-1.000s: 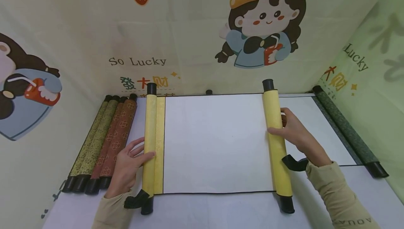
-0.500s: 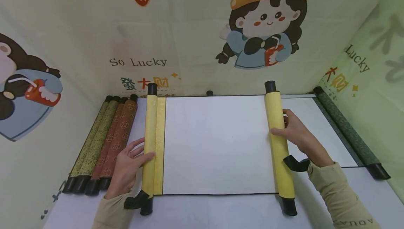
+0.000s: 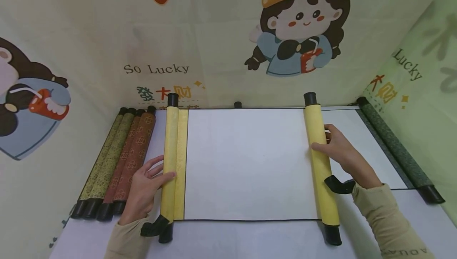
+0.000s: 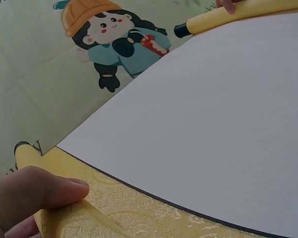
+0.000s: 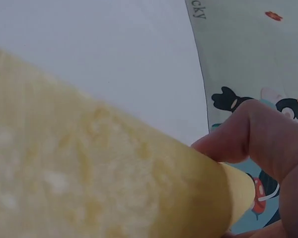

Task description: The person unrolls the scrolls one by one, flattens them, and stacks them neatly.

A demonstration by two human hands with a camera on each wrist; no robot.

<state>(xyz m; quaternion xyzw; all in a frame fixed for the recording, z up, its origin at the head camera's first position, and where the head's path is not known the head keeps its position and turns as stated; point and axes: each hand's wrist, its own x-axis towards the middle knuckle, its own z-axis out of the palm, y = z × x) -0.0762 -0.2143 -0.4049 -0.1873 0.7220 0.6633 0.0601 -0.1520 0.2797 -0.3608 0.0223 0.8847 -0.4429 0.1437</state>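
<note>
A yellow brocade scroll lies partly unrolled, its blank white paper [image 3: 250,164] spread between two rollers. My left hand [image 3: 144,187] grips the left roller [image 3: 169,160], thumb on top and fingers round its outer side. My right hand [image 3: 342,152] holds the right roll [image 3: 319,164], thumb over its inner side and fingers behind it. Both rolls have black end caps. In the left wrist view the left thumb [image 4: 54,191] presses on the patterned yellow cloth. The right wrist view shows the right thumb [image 5: 228,141] at the edge of the yellow roll [image 5: 114,173].
Several rolled scrolls, green and red-brown [image 3: 133,160], lie side by side at the left. A dark green scroll roller [image 3: 396,152] with white paper lies at the right, partly under the yellow roll. A printed cloth backdrop [image 3: 221,45] rises behind the table.
My right hand and the right roll have moved steadily to the right, and more white paper shows between the rollers. The left hand and left roller have stayed in place.
</note>
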